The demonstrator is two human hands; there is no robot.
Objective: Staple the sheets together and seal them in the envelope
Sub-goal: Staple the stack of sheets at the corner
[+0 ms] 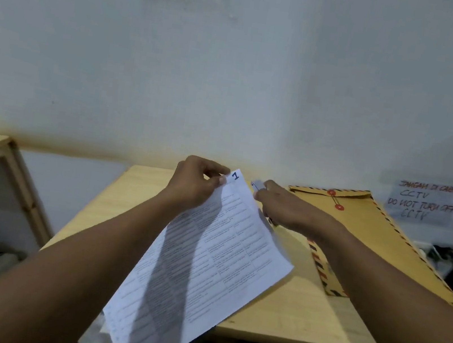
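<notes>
The left hand [193, 187] pinches the far corner of the printed sheets [205, 262], marked with a blue "1", and holds them tilted above the wooden tabletop [301, 310]. Just beside that corner, the right hand [282, 206] curls around a small grey object [257, 184], mostly hidden by the fingers. A brown string-tie envelope [372, 239] with a striped border lies flat to the right, its flap closed. A handwritten CCTV note [425, 202] hangs on the wall behind it.
</notes>
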